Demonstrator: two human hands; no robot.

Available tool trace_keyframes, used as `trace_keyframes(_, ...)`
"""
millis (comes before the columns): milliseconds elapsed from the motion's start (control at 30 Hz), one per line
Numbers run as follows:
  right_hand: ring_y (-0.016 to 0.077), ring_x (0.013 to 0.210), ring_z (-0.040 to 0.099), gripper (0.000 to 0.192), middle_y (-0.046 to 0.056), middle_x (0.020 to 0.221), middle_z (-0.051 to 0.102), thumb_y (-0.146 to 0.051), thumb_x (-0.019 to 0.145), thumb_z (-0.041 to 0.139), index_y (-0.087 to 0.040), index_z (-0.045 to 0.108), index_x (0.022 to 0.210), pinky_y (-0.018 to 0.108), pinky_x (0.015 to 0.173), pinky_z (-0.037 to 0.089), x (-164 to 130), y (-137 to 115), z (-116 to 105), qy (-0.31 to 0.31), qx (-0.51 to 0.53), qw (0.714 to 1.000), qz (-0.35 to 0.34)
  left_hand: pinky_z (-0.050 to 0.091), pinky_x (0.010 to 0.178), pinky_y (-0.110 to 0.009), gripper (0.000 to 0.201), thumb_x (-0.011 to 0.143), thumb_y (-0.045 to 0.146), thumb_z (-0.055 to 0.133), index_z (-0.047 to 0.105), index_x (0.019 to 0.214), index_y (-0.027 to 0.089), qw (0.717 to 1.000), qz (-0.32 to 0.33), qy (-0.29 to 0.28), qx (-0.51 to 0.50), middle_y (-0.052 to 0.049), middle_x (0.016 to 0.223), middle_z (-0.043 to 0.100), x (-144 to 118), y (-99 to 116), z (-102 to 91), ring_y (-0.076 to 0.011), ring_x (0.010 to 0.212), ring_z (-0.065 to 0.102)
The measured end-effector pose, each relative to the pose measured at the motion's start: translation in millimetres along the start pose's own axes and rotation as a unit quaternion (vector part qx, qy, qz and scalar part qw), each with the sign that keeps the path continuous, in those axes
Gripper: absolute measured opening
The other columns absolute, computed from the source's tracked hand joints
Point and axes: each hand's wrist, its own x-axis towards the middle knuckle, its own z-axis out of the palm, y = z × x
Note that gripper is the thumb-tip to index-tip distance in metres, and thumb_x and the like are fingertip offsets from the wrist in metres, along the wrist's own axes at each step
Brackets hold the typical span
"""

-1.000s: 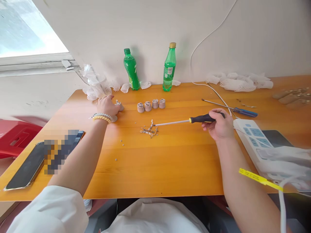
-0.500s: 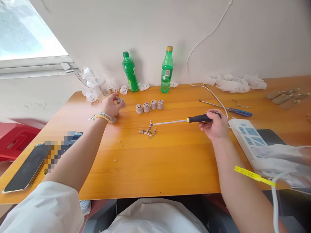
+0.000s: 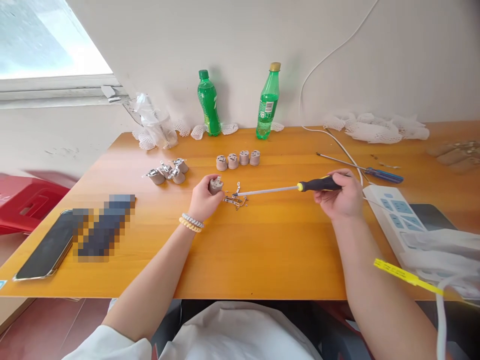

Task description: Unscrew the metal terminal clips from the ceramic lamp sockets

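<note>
L hand (image 3: 204, 200) pinches a round grey-brown block (image 3: 215, 186), its top w/ small holes facing up. R hand (image 3: 342, 195) is wrapped around the black handle of a screwdriver (image 3: 318, 184). The hands are well apart. Taking the small metal parts (image 3: 233, 201) as clock centre, 12 toward the wall, the held block is at approx. 10, just beside them; R hand is at 3. The screwdriver tip is at the parts; whether it touches, I can't tell.

Risks, in my opinion: if the tip is pushed sideways, tiny pcs. could scatter or roll; if L fingers come lower, they could be scratched by the tip or sweep the parts; if the pinch loosens, the block may fall and chip.

Further out: four blocks (image 3: 233, 161) in a row at 12, clip-topped blocks (image 3: 177, 175) btw. 9 and 10, blue-handled screwdriver (image 3: 384, 175) btw. 2 and 3.
</note>
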Motion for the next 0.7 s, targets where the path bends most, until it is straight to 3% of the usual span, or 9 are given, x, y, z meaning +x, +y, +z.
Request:
trace_keyframes(167, 0.0176, 0.032, 0.055, 0.014, -0.007, 0.045, 0.055, -0.026, 0.063, 0.065, -0.022, 0.053, 0.067, 0.026, 0.024, 0.04, -3.4, 2.6, 6.2, -0.005, -0.004, 1.0, 0.003, 0.048, 0.074, -0.033, 0.031, 0.061, 0.023, 0.066, 0.057, 0.091, 0.02, 0.986, 0.102, -0.052, 0.124, -0.002, 0.083, 0.063, -7.7, 3.8, -1.1, -0.0178, 0.075, 0.059)
trace_keyframes(300, 0.0179, 0.032, 0.056, 0.018, -0.007, 0.045, 0.054, -0.029, 0.062, 0.069, -0.021, 0.053, 0.067, 0.026, 0.024, 0.04, -4.5, 5.1, 8.4, 0.003, -0.012, 1.0, 0.011, 0.045, 0.068, -0.029, 0.026, 0.062, 0.021, 0.062, 0.052, 0.086, 0.021, 0.973, 0.154, -0.098, 0.142, -0.001, 0.078, 0.06, -11.9, 6.9, 0.6, -0.0151, 0.069, 0.054)
trace_keyframes(500, 0.0186, 0.031, 0.055, 0.015, -0.006, 0.044, 0.053, -0.027, 0.063, 0.066, -0.021, 0.053, 0.067, 0.027, 0.023, 0.041, -3.8, 4.2, 6.8, 0.01, -0.02, 1.0, 0.009, 0.044, 0.065, -0.027, 0.027, 0.065, 0.024, 0.062, 0.046, 0.087, 0.021, 0.97, 0.164, -0.143, 0.105, 0.0, 0.079, 0.06, -13.0, 4.7, 0.9, -0.0131, 0.066, 0.052)
trace_keyframes(700, 0.0185, 0.03, 0.054, 0.011, -0.006, 0.045, 0.053, -0.022, 0.061, 0.061, -0.022, 0.052, 0.066, 0.027, 0.022, 0.039, -3.7, 3.4, 7.4, 0.001, -0.021, 1.0, 0.002, 0.039, 0.057, -0.024, 0.028, 0.065, 0.026, 0.064, 0.045, 0.085, 0.022, 0.971, 0.16, -0.13, 0.124, 0.004, 0.067, 0.051, -14.0, 6.4, -0.6, -0.01, 0.056, 0.042)
